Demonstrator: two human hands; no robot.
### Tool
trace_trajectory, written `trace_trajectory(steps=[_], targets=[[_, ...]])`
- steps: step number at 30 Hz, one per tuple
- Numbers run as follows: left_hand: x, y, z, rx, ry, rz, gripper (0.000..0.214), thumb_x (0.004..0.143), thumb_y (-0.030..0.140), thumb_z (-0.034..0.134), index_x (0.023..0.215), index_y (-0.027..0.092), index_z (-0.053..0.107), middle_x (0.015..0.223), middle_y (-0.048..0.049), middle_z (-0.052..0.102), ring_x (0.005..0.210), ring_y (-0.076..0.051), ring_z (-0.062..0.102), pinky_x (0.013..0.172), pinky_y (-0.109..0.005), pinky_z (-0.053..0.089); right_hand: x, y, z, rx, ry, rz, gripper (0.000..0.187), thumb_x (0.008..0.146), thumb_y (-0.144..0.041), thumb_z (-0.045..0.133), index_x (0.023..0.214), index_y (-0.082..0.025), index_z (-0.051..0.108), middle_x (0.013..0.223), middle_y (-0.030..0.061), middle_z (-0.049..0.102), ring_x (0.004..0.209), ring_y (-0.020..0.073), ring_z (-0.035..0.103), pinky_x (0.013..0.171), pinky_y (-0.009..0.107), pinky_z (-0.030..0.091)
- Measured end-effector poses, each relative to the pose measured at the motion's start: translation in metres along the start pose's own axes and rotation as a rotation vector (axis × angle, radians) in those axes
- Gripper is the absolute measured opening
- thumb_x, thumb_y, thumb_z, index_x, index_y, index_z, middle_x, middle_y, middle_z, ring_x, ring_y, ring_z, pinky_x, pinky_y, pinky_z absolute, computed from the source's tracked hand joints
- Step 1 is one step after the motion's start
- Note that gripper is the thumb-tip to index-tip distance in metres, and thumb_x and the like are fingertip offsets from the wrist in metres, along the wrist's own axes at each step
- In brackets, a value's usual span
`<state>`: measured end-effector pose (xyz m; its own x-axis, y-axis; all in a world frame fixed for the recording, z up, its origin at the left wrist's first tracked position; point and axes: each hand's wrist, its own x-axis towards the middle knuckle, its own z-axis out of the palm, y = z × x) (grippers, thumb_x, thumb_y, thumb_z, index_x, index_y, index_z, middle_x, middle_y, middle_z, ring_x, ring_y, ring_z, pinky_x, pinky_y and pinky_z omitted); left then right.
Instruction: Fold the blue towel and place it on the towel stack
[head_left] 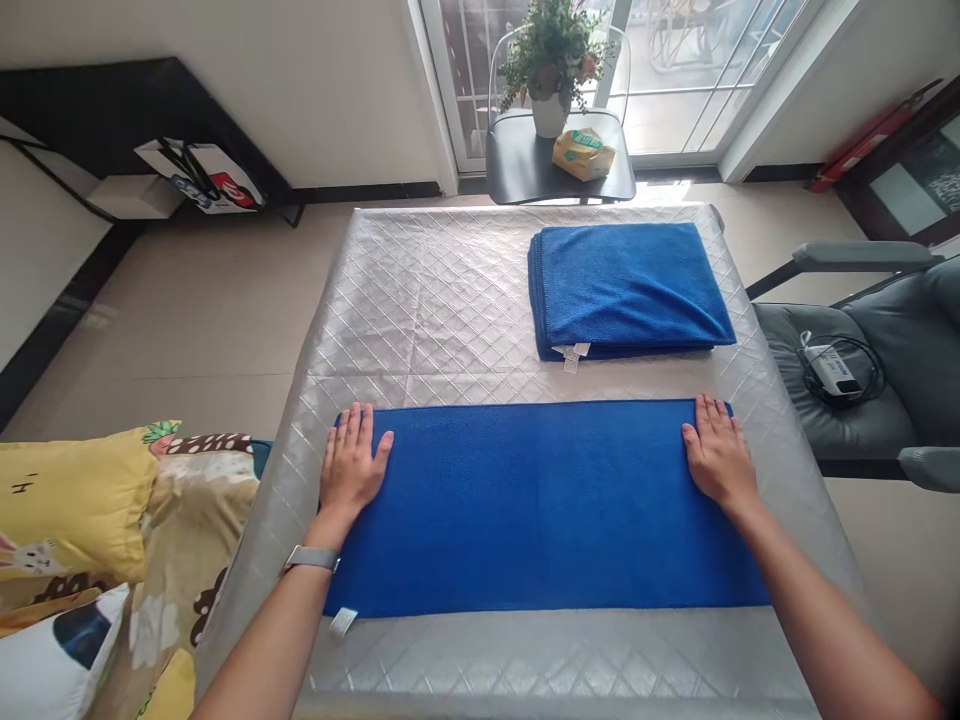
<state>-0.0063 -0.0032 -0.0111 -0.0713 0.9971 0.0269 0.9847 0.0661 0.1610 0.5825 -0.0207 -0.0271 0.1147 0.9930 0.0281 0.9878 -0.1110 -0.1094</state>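
Blue towel (536, 510) is held flat near its far corners by left hand (352, 472) and right hand (720, 458), palms down, nothing gripped, likely so creases are avoided.

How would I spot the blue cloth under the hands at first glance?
Find the big, shiny silver quilted cover. Across its near half lies a flat, rectangular blue fabric cloth, the bare left hand and bare right hand at its far corners. Unlike the thicker, folded blue fabric bundle beyond, it is long and thin.
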Motion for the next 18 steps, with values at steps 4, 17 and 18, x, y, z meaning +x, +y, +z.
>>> trace_trajectory(steps=[4, 17, 18], targets=[[-0.001, 0.007, 0.0, 0.006, 0.018, 0.001, 0.071, 0.102, 0.055, 0.023, 0.158, 0.012, 0.026, 0.165, -0.0138, 0.023, 0.153, -0.027, 0.018, 0.125, -0.049, 0.015, -0.001, -0.005, 0.0, 0.001, 0.007, 0.0, 0.064, 0.104, -0.043, 0.019, 0.158, -0.008, 0.027, 0.163, 0.0133, 0.03, 0.152, 0.027, 0.022, 0.124, 0.049, 0.021], [0.0, 0.009, 0.001, -0.014, 0.053, -0.013, 0.065, 0.103, 0.051, 0.026, 0.157, 0.015, 0.029, 0.166, -0.0142, 0.017, 0.154, -0.028, 0.017, 0.125, -0.05, 0.017, -0.001, 0.009, 0.003, 0.026, 0.006, 0.001, 0.068, 0.103, -0.046, 0.021, 0.16, -0.009, 0.02, 0.164, 0.015, 0.026, 0.152, 0.0292, 0.019, 0.123, 0.051, 0.023], [0.0, 0.008, 0.001, -0.009, 0.046, -0.01, 0.066, 0.103, 0.051, 0.027, 0.158, 0.015, 0.028, 0.167, -0.0143, 0.016, 0.154, -0.028, 0.017, 0.125, -0.051, 0.017, -0.001, 0.009, 0.003, 0.027, 0.005, 0.002, 0.068, 0.103, -0.046, 0.021, 0.16, -0.009, 0.019, 0.164, 0.015, 0.026, 0.153, 0.0292, 0.019, 0.123, 0.051, 0.023]])
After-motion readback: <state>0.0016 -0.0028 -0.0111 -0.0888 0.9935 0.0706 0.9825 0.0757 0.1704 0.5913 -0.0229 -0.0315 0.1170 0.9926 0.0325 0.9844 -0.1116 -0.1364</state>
